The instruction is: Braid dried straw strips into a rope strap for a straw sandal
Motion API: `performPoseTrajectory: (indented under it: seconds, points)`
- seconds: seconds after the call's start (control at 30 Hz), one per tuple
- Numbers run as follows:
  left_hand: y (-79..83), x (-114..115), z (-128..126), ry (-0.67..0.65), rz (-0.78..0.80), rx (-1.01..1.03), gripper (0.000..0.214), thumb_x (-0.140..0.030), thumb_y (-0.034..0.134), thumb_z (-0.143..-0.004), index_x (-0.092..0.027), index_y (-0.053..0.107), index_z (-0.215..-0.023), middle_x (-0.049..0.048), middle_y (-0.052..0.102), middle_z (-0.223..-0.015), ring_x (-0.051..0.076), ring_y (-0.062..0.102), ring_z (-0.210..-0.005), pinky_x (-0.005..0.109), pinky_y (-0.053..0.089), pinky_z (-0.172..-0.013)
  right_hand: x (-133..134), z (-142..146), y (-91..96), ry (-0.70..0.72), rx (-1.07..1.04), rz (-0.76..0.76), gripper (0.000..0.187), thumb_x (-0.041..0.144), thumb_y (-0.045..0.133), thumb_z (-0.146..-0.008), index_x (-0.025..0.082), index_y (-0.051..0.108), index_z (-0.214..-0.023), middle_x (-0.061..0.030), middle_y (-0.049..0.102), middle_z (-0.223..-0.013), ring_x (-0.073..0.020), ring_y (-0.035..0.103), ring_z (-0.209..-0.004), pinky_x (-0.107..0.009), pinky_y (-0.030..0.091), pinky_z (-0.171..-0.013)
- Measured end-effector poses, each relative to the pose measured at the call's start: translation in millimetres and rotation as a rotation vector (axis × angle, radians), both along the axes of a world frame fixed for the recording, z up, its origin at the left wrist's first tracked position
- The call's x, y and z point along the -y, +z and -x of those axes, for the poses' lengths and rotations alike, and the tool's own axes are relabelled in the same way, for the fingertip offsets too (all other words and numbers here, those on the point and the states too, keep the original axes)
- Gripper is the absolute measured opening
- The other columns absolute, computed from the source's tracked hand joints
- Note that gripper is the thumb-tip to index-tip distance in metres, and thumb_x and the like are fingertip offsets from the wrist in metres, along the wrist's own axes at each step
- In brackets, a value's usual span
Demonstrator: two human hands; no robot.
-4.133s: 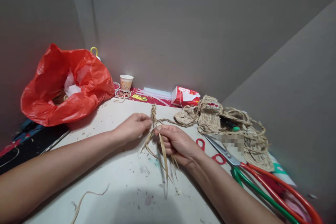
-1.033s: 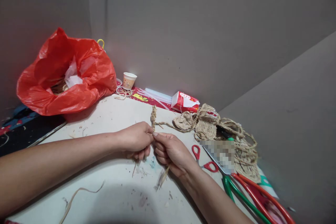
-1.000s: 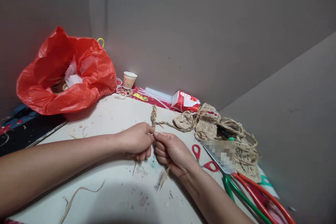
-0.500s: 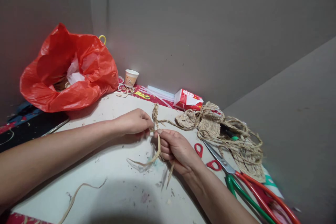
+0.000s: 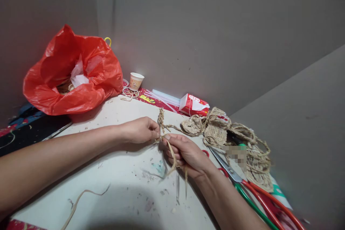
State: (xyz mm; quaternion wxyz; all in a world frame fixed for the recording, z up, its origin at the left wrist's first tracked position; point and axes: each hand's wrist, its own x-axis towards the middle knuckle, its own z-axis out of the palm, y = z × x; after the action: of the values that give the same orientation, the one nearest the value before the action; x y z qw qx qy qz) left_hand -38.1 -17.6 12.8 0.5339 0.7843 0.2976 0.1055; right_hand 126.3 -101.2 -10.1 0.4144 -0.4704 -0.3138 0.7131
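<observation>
A short braid of dry straw (image 5: 161,119) rises from between my two hands above the white tabletop (image 5: 129,190). My left hand (image 5: 144,130) is closed, its thumb and fingertips pinching the braid's lower end. Close against it, my right hand (image 5: 185,152) also pinches the straw, its other fingers curled. Loose strands (image 5: 172,154) hang below the right hand. A thin straw cord (image 5: 174,127) runs right from the braid toward a pile of woven straw pieces (image 5: 215,129), some with red beads. Exactly where each fingertip grips is partly hidden.
A red plastic bag (image 5: 99,90) stands at the back left, a paper cup (image 5: 136,81) beside it. Along the wall lie plastic strips (image 5: 164,97) and a red tissue pack (image 5: 192,105). Large scissors (image 5: 231,172) with red and green handles lie right. A straw strand (image 5: 78,199) lies front left.
My right hand has moved slightly right and down, and the hanging strands have swung right with it. My left hand has shifted a little toward the right, still pinching.
</observation>
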Motion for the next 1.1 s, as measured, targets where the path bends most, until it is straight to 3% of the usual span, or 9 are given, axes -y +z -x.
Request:
performPoseTrajectory:
  seconds: [0.1, 0.23, 0.3, 0.43, 0.5, 0.6, 0.8, 0.97, 1.1]
  points:
    - [6.8, -14.3, 8.4, -0.033, -0.129, -0.132, 0.013, -0.018, 0.049, -0.072, -0.016, 0.056, -0.061, -0.003, 0.048, -0.055, 0.009, 0.039, -0.052, 0.021, 0.03, -0.053, -0.6, -2.9, 2.1, 0.019, 0.013, 0.001, 0.027, 0.033, 0.068, -0.073, 0.014, 0.051, -0.064, 0.0119, 0.022, -0.045, -0.0011, 0.01, -0.039, -0.015, 0.006, -0.035]
    - [5.5, -16.3, 6.5, 0.335, -0.42, -0.04, 0.015, -0.014, 0.048, -0.07, -0.015, 0.062, -0.073, 0.0024, 0.059, -0.071, 0.013, 0.048, -0.066, 0.023, 0.034, -0.063, -2.3, -4.7, 3.1, 0.043, -0.019, -0.005, 0.026, 0.032, 0.068, -0.072, 0.014, 0.052, -0.064, 0.0117, 0.024, -0.046, -0.001, 0.01, -0.038, -0.015, 0.006, -0.034]
    - [-1.0, -6.9, -1.2, 0.357, -0.261, 0.066, 0.016, -0.019, 0.045, -0.074, -0.013, 0.06, -0.071, 0.0018, 0.056, -0.065, 0.012, 0.046, -0.06, 0.022, 0.034, -0.058, -3.1, -5.5, 2.1, 0.046, -0.032, -0.015, 0.025, 0.032, 0.067, -0.074, 0.014, 0.052, -0.065, 0.0119, 0.024, -0.046, -0.0009, 0.01, -0.038, -0.015, 0.006, -0.034]
    - [-16.6, 17.0, -17.4, 0.21, 0.311, 0.136, 0.028, -0.028, 0.038, -0.08, -0.014, 0.052, -0.061, -0.0011, 0.047, -0.051, 0.009, 0.04, -0.046, 0.022, 0.032, -0.049, -4.7, -6.1, -1.5, 0.07, -0.028, -0.034, 0.025, 0.034, 0.065, -0.078, 0.014, 0.053, -0.068, 0.0124, 0.021, -0.046, -0.0009, 0.008, -0.038, -0.014, 0.007, -0.033]
    - [-21.1, 23.8, -20.9, 0.217, 0.424, 0.166, 0.027, -0.027, 0.036, -0.081, -0.015, 0.051, -0.063, -0.0042, 0.041, -0.048, 0.007, 0.034, -0.041, 0.021, 0.029, -0.047, -5.4, -6.1, -2.9, 0.086, -0.019, -0.033, 0.027, 0.036, 0.065, -0.078, 0.014, 0.052, -0.068, 0.0127, 0.02, -0.045, -0.001, 0.008, -0.038, -0.014, 0.007, -0.033]
    - [-22.4, 24.4, -20.1, 0.225, 0.311, 0.2, 0.027, -0.026, 0.039, -0.081, -0.015, 0.049, -0.06, -0.0075, 0.033, -0.044, 0.006, 0.025, -0.041, 0.021, 0.026, -0.047, -5.6, -6.7, -3.0, 0.1, -0.004, -0.021, 0.028, 0.037, 0.066, -0.076, 0.015, 0.051, -0.068, 0.0127, 0.021, -0.046, -0.0012, 0.008, -0.038, -0.015, 0.007, -0.033]
    - [-20.3, 9.1, -15.6, 0.057, 0.069, 0.139, 0.029, -0.026, 0.042, -0.082, -0.011, 0.061, -0.066, 0.003, 0.063, -0.066, 0.012, 0.051, -0.062, 0.024, 0.039, -0.067, -4.1, -10.0, 2.3, 0.185, 0.111, -0.052, 0.031, 0.042, 0.064, -0.076, 0.016, 0.05, -0.069, 0.0116, 0.023, -0.045, -0.0026, 0.011, -0.039, -0.016, 0.007, -0.035]
    - [-19.8, 2.7, -14.2, -0.023, 0.049, 0.104, 0.027, -0.024, 0.042, -0.084, -0.013, 0.059, -0.066, 0.0022, 0.063, -0.068, 0.01, 0.05, -0.061, 0.022, 0.038, -0.064, -2.2, -13.3, 3.9, 0.175, 0.321, -0.117, 0.031, 0.046, 0.06, -0.078, 0.017, 0.052, -0.07, 0.0111, 0.026, -0.043, -0.0043, 0.015, -0.038, -0.018, 0.01, -0.035]
    - [-17.1, 4.3, -12.1, -0.01, 0.238, 0.09, 0.026, -0.026, 0.043, -0.084, -0.014, 0.056, -0.065, -0.0064, 0.039, -0.045, 0.005, 0.028, -0.039, 0.02, 0.025, -0.043, -2.3, -13.7, 3.7, 0.206, 0.545, -0.202, 0.029, 0.044, 0.051, -0.084, 0.017, 0.054, -0.073, 0.0098, 0.028, -0.046, -0.0062, 0.019, -0.04, -0.02, 0.015, -0.038]
